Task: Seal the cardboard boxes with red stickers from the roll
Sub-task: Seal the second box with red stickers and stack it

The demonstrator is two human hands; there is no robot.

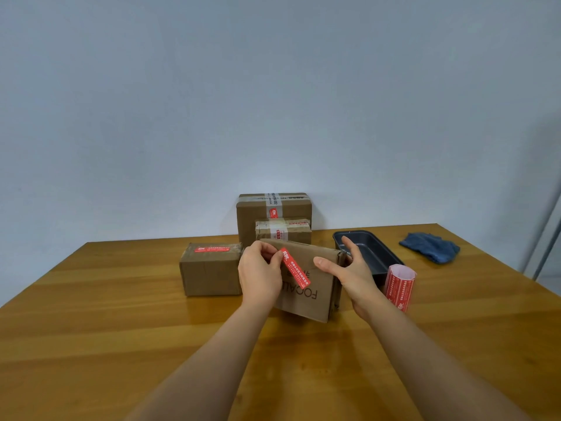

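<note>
1. Head view: the tilted brown cardboard box printed FOCAL [306,287] stands mid-worktop [91,344] as the landmark.
2. The left hand [259,273] pinches the top end of a red rectangular sticker [296,268] over the box's face.
3. The right hand [349,268], fingers spread, steadies the box's right edge.
4. The red sticker roll [400,285] stands right of the box.
5. Judged step: placing the sticker; next, it needs pressing flat across the flap seam.

Glossy wood table [121,329], matt cardboard box [306,302]
</note>
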